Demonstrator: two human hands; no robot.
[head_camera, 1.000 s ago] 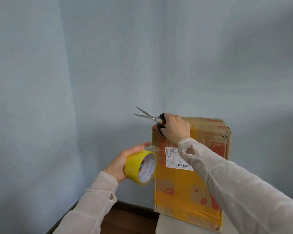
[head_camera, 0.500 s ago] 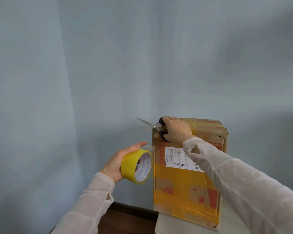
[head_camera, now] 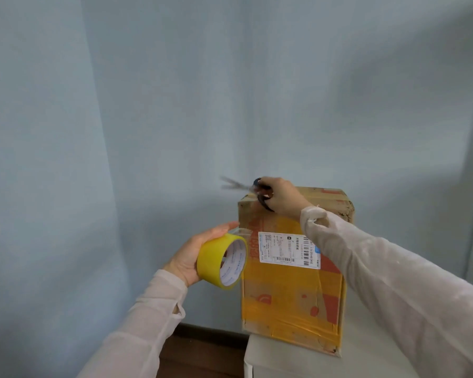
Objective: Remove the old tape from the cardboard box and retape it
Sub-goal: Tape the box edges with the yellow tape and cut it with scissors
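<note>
The cardboard box (head_camera: 290, 293) stands tall on its end at the near left corner of a white worktop (head_camera: 281, 362), close to the blue wall (head_camera: 148, 132). Its front is shiny with wide yellow tape (head_camera: 290, 327), one band low down and more higher up round the white label (head_camera: 288, 249). So I think most of the new taping is on. I cannot tell if every bit of old tape is gone. The top has some brownish strips and a scuffed right corner. A thin, see-through strip (head_camera: 242, 231) runs from my tape roll (head_camera: 216, 261) to the box's left edge, so the roll looks joined to the box. I think what is left is to snip that strip and press the end down flat.

My left hand (head_camera: 191, 255) holds the yellow roll just beside the box's left side, about halfway up. Its fingers (head_camera: 225, 227) curl over the top of the roll, and the palm cups it from behind. That arm comes up from below, bent a little.

My right hand (head_camera: 283, 196) is up at the box's top left corner, and its arm reaches across the front of the box. It grips the black handles of the scissors (head_camera: 265, 201). The blades point left, out past the box. They are blurry, so I cannot tell if they are apart or together.
</note>
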